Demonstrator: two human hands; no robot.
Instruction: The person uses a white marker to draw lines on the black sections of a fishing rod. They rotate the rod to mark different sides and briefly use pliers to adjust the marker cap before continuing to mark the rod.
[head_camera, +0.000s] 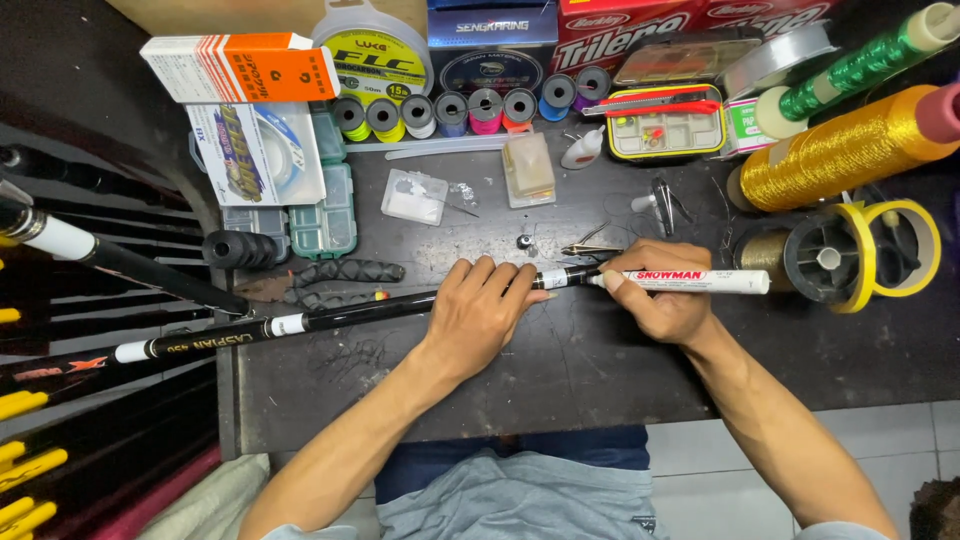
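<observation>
A black fishing rod (330, 316) with white bands lies across the dark table (560, 380), running from the left edge to the middle. My left hand (480, 312) presses down on it near its right end, fingers curled over the shaft. My right hand (660, 300) holds a white marker pen (690, 282) with its tip touching the rod's white band just right of my left fingers.
Small thread spools (470, 108) line the back. Boxes of fishing line (240, 68), green tackle boxes (330, 200), a yellow compartment box (668, 128), a gold thread cone (850, 150) and a black-and-yellow spool (835, 258) crowd the back and right. More rods (110, 260) lie left.
</observation>
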